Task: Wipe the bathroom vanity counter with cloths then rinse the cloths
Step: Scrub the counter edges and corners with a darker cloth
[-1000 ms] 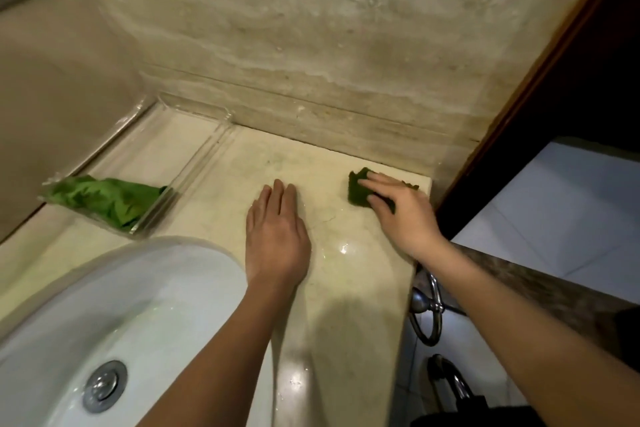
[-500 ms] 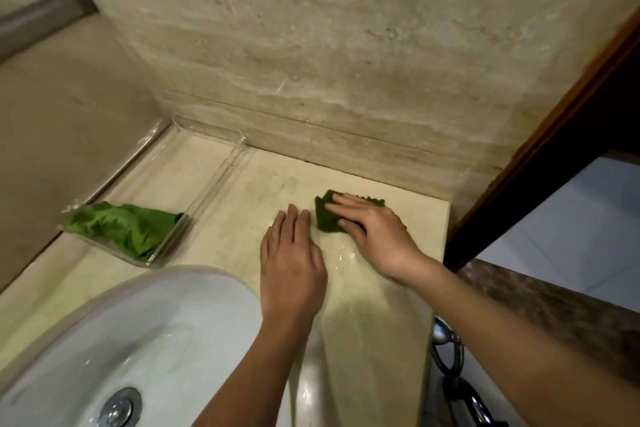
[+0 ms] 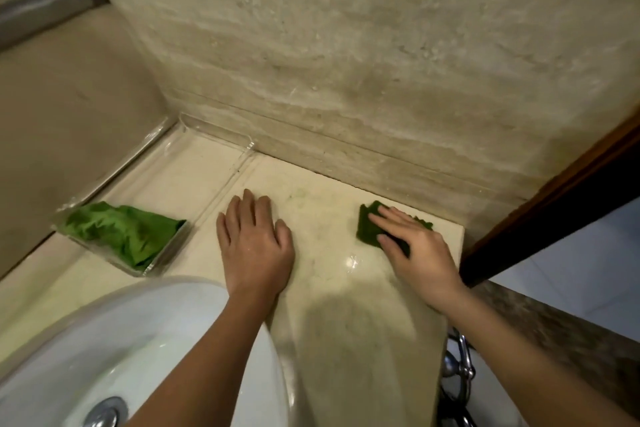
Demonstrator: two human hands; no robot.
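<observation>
At centre right of the frame, a person's right hand (image 3: 415,253) lies flat, fingers straight, pressing a dark green cloth (image 3: 367,229) onto the pale stone counter (image 3: 332,322) near its far right corner. Well apart to the left, the left hand (image 3: 256,246) rests palm down on bare counter, fingers straight, holding nothing. At middle left, a lighter green cloth (image 3: 121,232) lies crumpled in a clear tray (image 3: 221,139), not in use. A wet sheen between the hands suggests wiping is under way; rinsing the cloths in the white sink (image 3: 138,340) at lower left looks not yet done. No tap is in view, the frame edge cuts off the sink, and the hand hides much of the dark cloth.
</observation>
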